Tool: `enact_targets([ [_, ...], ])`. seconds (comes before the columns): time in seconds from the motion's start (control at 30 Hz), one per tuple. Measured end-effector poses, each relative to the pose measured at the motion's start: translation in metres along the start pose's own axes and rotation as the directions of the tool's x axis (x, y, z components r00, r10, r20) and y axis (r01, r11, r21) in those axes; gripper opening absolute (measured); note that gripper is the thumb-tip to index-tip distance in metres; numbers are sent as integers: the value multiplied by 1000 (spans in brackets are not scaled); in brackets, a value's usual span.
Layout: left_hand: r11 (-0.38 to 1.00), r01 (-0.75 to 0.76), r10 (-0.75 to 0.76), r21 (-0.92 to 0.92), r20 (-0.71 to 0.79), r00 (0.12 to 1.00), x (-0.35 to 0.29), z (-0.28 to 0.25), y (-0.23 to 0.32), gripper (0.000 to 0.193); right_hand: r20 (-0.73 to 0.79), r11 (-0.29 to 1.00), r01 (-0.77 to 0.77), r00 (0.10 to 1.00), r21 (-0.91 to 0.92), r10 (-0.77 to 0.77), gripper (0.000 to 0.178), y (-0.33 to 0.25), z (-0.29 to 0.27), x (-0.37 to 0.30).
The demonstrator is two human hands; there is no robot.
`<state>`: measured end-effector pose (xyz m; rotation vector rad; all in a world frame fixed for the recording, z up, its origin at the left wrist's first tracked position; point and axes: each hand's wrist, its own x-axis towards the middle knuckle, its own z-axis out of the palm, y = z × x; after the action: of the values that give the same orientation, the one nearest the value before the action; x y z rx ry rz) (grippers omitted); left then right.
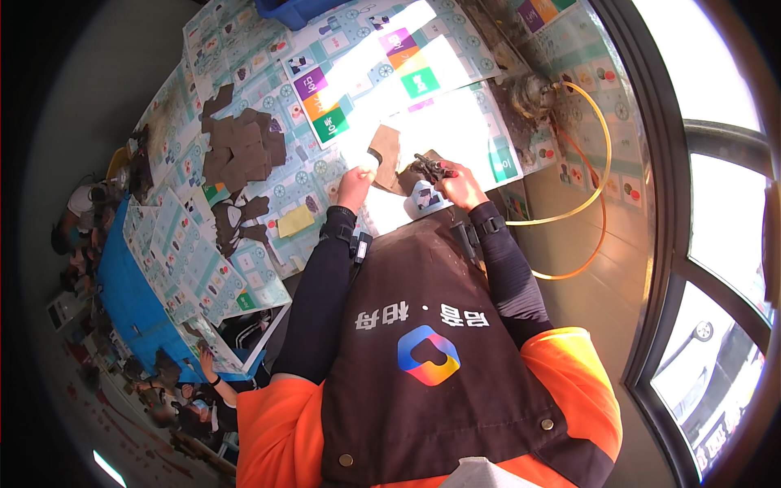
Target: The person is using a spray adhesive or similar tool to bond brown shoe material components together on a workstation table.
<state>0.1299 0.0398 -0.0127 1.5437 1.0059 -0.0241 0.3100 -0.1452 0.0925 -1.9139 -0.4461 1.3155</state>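
My left hand (355, 189) pinches the lower left edge of a flat brown cut piece (386, 153), with a curved notch in its left side. The piece is over a brightly sunlit sheet. My right hand (462, 189) is closed around a dark, crusted spray gun (431, 167), its front pointing left toward the piece. Under the gun another brown patch (411, 180) shows in part; whether it belongs to the same piece I cannot tell. To the left lie a pile of flat brown pieces (240, 146) and several darker, curved pieces (236, 224).
Printed sheets (305, 175) cover the table. Near the dark pieces lies a yellow pad (295, 220). A blue bin (297, 11) stands at the far edge. At right, a crusted metal pot (533, 95) feeds a looping yellow hose (607, 146). Another person's hand (207, 362) shows lower left.
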Motion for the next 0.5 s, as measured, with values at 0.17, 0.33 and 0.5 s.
enact_targets([
  [0.17, 999, 7, -5, 42, -59, 998, 2, 2, -5, 16, -99, 999, 24, 995, -30, -27, 40, -8, 5, -8],
  [0.33, 1000, -10, 11, 12, -63, 998, 1, 1, -8, 15, 48, 993, -100, 994, -55, 103, 40, -7, 12, -25],
  [0.5, 999, -15, 16, 34, -18, 1000, -1, 1, -8, 19, -14, 997, -75, 997, -11, 75, 37, 12, 19, -20],
])
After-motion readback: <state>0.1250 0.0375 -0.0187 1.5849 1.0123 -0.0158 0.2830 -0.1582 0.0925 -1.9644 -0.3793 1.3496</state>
